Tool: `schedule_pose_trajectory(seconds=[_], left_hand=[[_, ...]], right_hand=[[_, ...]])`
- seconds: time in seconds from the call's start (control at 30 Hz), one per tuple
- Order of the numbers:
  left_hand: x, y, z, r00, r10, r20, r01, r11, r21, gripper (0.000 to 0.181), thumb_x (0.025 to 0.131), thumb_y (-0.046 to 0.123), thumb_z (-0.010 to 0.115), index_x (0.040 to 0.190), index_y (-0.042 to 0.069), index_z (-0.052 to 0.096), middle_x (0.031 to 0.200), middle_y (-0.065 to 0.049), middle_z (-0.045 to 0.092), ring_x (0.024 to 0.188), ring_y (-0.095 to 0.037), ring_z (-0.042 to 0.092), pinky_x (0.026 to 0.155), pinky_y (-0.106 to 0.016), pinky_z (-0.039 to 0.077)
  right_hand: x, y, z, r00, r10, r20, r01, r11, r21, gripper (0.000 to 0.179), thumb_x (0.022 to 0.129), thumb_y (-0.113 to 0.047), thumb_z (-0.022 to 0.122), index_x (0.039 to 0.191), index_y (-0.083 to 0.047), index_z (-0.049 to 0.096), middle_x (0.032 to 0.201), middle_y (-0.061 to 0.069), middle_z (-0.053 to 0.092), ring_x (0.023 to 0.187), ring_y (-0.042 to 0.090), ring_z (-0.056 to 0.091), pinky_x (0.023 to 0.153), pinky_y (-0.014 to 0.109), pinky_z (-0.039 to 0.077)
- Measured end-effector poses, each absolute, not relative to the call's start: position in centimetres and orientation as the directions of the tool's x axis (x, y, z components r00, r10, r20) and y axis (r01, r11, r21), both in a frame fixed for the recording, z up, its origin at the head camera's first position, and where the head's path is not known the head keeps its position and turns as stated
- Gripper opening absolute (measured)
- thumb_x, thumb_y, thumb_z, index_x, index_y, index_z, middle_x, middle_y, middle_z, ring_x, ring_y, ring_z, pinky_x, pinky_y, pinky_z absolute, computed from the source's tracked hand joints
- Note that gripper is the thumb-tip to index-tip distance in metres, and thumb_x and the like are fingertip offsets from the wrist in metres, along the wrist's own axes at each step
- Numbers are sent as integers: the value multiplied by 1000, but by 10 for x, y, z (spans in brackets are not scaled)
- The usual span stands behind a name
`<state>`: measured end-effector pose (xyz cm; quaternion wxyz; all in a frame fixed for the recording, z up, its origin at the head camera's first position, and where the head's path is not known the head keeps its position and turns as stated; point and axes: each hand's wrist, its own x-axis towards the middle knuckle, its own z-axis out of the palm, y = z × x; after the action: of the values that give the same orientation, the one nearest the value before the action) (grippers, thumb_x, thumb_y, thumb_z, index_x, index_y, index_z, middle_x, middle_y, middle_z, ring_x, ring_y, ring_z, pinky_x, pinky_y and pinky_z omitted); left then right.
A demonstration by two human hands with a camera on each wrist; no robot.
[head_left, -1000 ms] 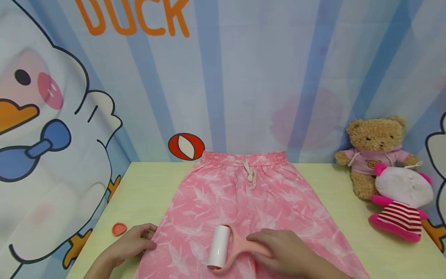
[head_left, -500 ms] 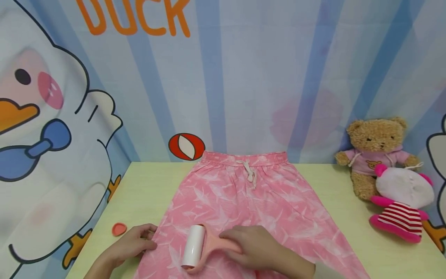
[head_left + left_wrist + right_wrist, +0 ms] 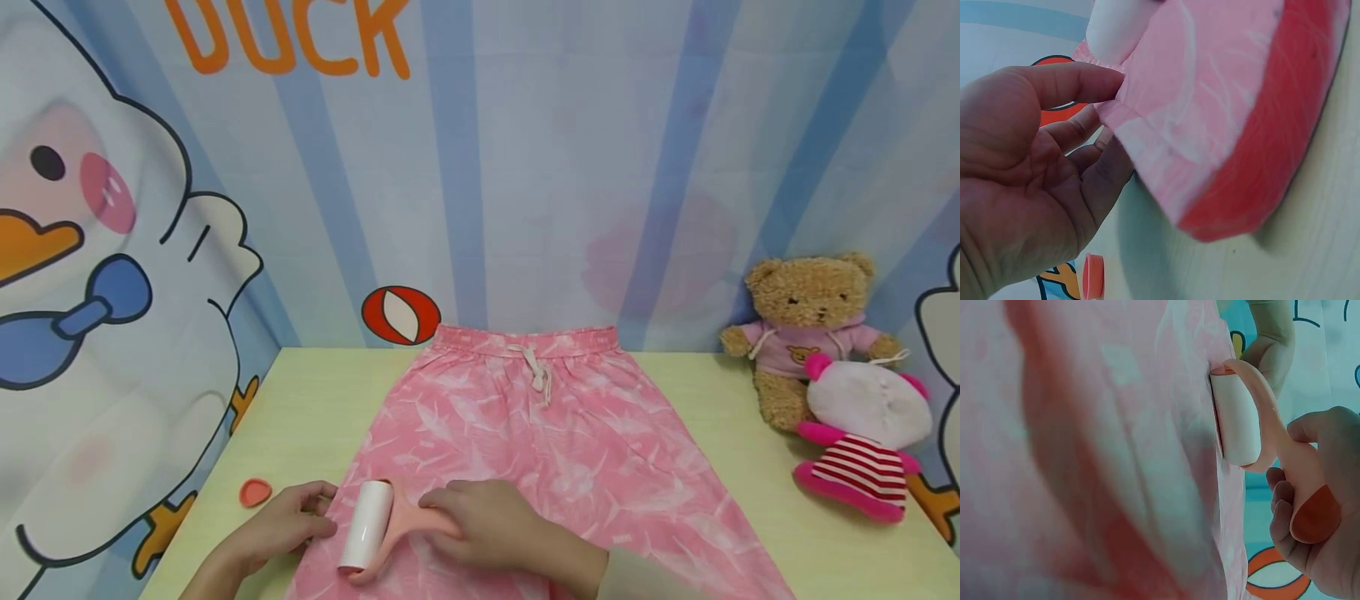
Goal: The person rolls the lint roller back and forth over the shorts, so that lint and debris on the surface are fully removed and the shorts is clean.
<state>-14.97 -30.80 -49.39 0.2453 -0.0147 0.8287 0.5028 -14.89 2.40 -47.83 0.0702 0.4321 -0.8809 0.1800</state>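
Pink shorts (image 3: 525, 433) with a white leaf-like print and a drawstring at the waistband lie spread out, their lower end cut off by the head view. My left hand (image 3: 288, 521) pinches their left edge between thumb and fingers; the left wrist view shows the cloth (image 3: 1197, 94) lifted a little there. By its peach handle my right hand (image 3: 487, 525) grips a lint roller (image 3: 367, 525). Its white cylinder rests against the fabric near the left edge, close to my left fingertips. In the right wrist view, curled fingers wrap the handle (image 3: 1297, 469).
An orange-red round cap (image 3: 255, 492) lies on the pale yellow table (image 3: 330, 392), left of my left hand. At the right back sit a teddy bear (image 3: 810, 325) and a pink-and-white plush toy (image 3: 862, 433). A printed duck curtain (image 3: 540, 167) encloses the back and sides.
The lint roller in my right hand has moved left across the shorts, from near the middle to their left edge. My left hand has stayed in place.
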Motion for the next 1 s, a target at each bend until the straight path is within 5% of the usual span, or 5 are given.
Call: schedule_pose_trajectory(seconds=[0.6,1.0], left_hand=[[-149,-313,-500,-886,274,-375,-217,470,856,36,91,2,66,125,-8,59,93,-8,59,80,-22,54,66,-31,47],[-150,-313,-500,-881,281,-381,-228,452,863,39,89,3,68,125,-8,58,97,-10,63,82,-23,59,68,-34,52]], right_hand=[[-153,9,-475,-644,-717,266,-763,574,-297,30,93,-39,68,120,-27,73,103,-14,71,90,0,66,71,24,53],[-185,18,-465,-707,-653,272,-698,583,-415,29,96,-36,66,120,-23,74,106,-12,73,87,2,65,78,29,54]])
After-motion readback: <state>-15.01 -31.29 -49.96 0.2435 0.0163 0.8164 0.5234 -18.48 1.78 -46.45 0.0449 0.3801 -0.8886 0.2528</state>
